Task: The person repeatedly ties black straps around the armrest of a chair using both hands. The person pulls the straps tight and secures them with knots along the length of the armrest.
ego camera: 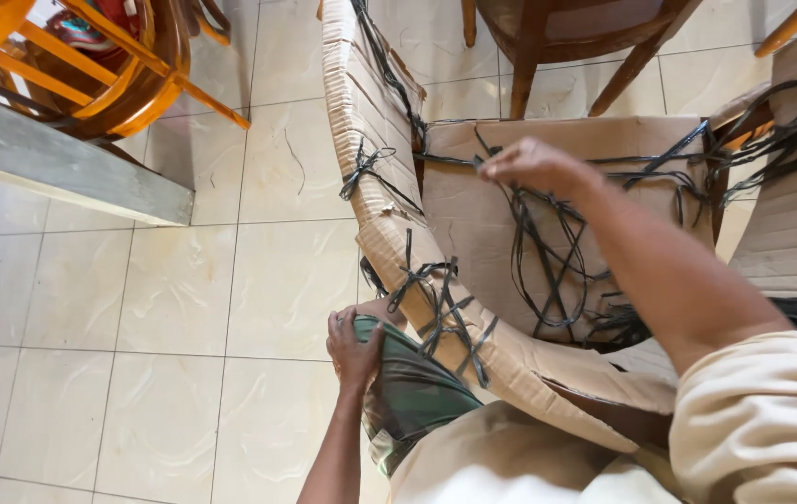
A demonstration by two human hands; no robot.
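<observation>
A chair wrapped in brown cardboard (375, 168) stands in front of me, laced with black plastic strapping (557, 261). My right hand (529, 166) reaches over the seat, its fingers pinched on a black strap near the back of the cardboard-covered seat (473, 215). My left hand (354, 350) rests on my knee, in green camouflage shorts (412, 392), beside the wrapped front rim, and holds nothing that I can see. A bundle of knotted straps (440, 308) crosses the rim close to that hand.
Cream floor tiles (137, 327) spread to the left. An orange wooden chair (90, 65) and a grey beam (62, 163) sit at the upper left. Dark wooden chair legs (557, 47) stand behind the wrapped chair. More cardboard with straps (790, 187) lies at the right.
</observation>
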